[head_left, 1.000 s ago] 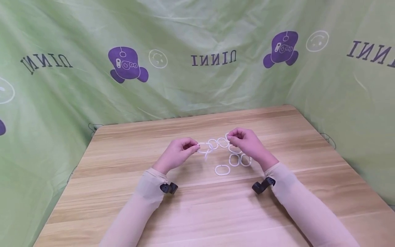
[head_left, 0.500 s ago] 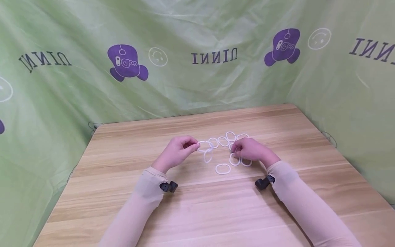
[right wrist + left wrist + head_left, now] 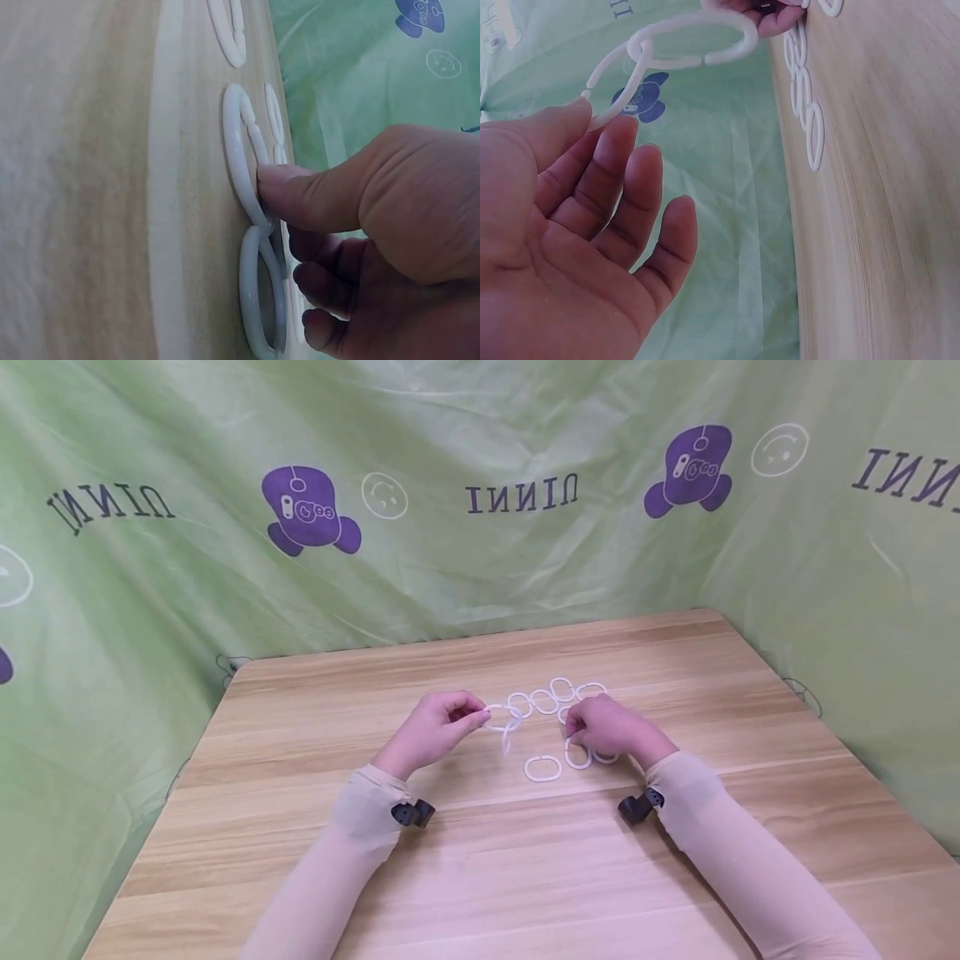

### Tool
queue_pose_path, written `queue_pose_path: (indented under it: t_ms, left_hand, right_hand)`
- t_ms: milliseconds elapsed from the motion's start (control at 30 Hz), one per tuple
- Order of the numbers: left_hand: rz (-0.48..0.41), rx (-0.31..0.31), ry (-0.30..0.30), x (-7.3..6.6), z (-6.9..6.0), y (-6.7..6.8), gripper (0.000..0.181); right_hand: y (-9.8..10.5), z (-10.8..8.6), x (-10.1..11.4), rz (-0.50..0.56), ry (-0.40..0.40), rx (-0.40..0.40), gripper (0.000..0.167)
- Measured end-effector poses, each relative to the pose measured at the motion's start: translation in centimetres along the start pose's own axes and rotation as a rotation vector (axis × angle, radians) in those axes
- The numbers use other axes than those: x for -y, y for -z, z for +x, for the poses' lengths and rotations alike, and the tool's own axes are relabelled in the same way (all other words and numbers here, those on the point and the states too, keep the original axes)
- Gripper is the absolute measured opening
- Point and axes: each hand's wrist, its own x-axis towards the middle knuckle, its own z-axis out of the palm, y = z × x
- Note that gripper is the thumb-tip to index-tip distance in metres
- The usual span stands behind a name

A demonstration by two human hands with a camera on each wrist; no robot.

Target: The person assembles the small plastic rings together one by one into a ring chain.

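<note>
Shifted since a second earlier from a far link to nearer ones, with the right hand (image 3: 611,727) now low over the wood-grain counter (image 3: 487,877). Thumb against a gapped white oval link (image 3: 236,150) lying there, touching an adjoining link (image 3: 249,300); pinched or not, impossible to tell. Pinched above the counter between left hand (image 3: 435,731) fingers: an upper link (image 3: 637,84), interlocked with a hanging link (image 3: 682,25).

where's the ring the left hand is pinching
In the left wrist view, the pinched ring is at upper left, linked with another ring; in the head view, the left hand holds it left of the rings on the table.
</note>
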Motion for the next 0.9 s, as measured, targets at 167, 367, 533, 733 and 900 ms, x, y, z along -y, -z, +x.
queue_pose_path:
  t_ms: [167, 367, 533, 733, 900]
  left_hand:
    - [0.011, 0.002, 0.005, -0.1, -0.2, 0.0, 0.017]
    - [0.013, 0.004, -0.001, -0.2, -0.2, 0.0, 0.017]
    - [0.014, 0.011, 0.000, -0.2, -0.1, -0.2, 0.017]
    - [0.015, 0.017, 0.005, -0.1, 0.0, -0.6, 0.018]
    - [0.000, 0.032, 0.000, 0.0, 0.1, -0.8, 0.016]
  right_hand:
    - [-0.1, 0.1, 0.3, -0.019, 0.002, -0.001, 0.015]
    - [0.6, -0.1, 0.9, 0.146, 0.015, -0.055, 0.009]
    - [1.4, -0.3, 2.0, 0.262, 0.054, -0.135, 0.005]
    - [2.1, -0.8, 3.9, 0.326, 0.071, -0.229, 0.005]
    - [2.5, -1.1, 5.3, 0.354, 0.082, -0.271, 0.006]
